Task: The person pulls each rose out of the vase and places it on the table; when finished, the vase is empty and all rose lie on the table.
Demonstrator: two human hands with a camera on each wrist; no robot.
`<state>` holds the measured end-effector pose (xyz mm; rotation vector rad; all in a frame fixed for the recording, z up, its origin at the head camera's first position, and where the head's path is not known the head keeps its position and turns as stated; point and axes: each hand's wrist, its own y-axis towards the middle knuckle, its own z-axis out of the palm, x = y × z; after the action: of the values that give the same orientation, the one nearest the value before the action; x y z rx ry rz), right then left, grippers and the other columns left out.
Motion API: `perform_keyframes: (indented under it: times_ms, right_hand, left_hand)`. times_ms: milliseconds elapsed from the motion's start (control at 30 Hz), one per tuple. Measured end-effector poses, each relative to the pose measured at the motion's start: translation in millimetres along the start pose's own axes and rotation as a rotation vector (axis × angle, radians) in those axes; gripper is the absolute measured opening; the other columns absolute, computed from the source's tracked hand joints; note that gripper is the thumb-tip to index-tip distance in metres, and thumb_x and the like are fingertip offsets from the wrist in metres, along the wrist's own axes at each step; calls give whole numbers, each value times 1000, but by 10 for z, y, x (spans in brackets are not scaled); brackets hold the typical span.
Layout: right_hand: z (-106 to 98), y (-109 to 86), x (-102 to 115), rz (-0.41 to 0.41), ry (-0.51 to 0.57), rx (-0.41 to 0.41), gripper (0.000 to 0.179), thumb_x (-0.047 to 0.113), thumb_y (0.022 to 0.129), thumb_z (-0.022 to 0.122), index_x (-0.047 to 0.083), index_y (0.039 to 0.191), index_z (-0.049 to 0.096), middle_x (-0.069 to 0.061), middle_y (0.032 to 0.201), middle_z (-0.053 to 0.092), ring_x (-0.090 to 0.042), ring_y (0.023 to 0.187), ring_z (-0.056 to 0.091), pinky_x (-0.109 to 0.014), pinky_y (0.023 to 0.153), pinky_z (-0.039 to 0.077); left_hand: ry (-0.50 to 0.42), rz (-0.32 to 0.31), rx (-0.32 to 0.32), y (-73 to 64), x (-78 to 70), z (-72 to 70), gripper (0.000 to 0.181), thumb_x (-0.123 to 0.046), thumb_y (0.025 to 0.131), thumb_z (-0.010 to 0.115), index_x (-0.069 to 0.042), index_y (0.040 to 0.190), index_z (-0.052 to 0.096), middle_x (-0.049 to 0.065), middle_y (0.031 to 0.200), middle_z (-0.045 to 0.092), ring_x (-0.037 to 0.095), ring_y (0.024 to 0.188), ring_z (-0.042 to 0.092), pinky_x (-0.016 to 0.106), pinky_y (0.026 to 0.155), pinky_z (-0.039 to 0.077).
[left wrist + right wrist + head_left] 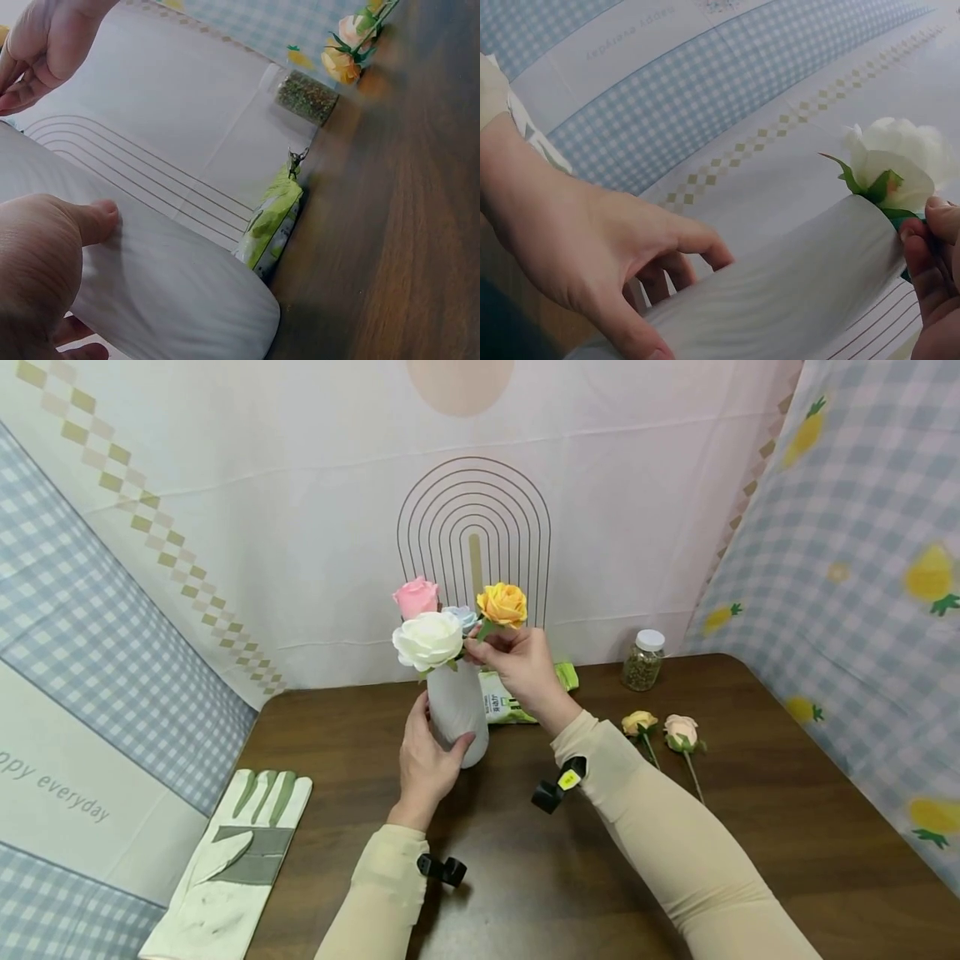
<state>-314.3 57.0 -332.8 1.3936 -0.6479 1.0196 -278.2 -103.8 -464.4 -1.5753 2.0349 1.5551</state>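
A white ridged vase (459, 714) stands tilted slightly on the table, its lower part gripped by my left hand (426, 764), thumb across the near side. White (429, 641), pink (416, 598) and pale blue (461, 618) flowers rise from its mouth. At the rim, my right hand (523, 667) pinches the stem of a yellow-orange rose (502, 605), whose bloom stands above the fingers. Most of that stem is hidden by the hand. In the right wrist view, the white flower (900, 161) leans over the rim beside the right fingertips.
Behind the vase lies a green-and-white packet (517, 697). A lidded jar of dried green bits (642, 662) stands at the back right, with a small yellow rose (640, 723) and a pale peach rose (681, 732) nearer. White-and-grey gloves (240, 852) lie at the left edge.
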Motion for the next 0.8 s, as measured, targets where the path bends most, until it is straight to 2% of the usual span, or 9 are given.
perform_keyframes:
  times_ms: [167,267,433,667,800]
  right_hand:
    - [35,-4,2,27,-7,-84,16,6,86,71,-8,92,69,-9,79,68,-19,73,68,-38,71,57]
    - [52,6,6,36,-32,-104,15,5,87,70,-8,94,68,-9,80,67,-18,75,66,-35,71,57]
    - [39,22,21,97,-52,-48,19,5,91,64,-12,101,67,-7,84,67,-15,78,64,-31,73,56]
    - [-22,42,0,190,90,62,10,5,93,61,-2,95,67,-6,85,66,-14,81,64,-32,79,54]
    - [-46,52,-6,210,122,91,8,6,93,61,2,93,68,-6,87,66,-15,83,63,-32,81,54]
  left_hand:
    - [6,8,-19,-2,-12,15,89,-29,72,85,-6,142,37,15,127,53,28,109,57,46,86,50]
    - [10,9,-21,-4,-17,19,88,-29,72,85,-7,142,37,14,127,53,28,109,57,45,87,49]
    - [6,0,-20,-4,-23,26,88,-29,71,85,-7,141,37,13,127,53,27,110,56,43,89,49]
    - [-12,-48,4,4,-35,9,87,-29,72,85,-9,142,37,11,129,51,25,113,54,43,91,48]
    - [-15,-38,-11,2,-34,15,87,-27,71,86,-8,141,38,12,128,52,26,111,55,44,90,48]
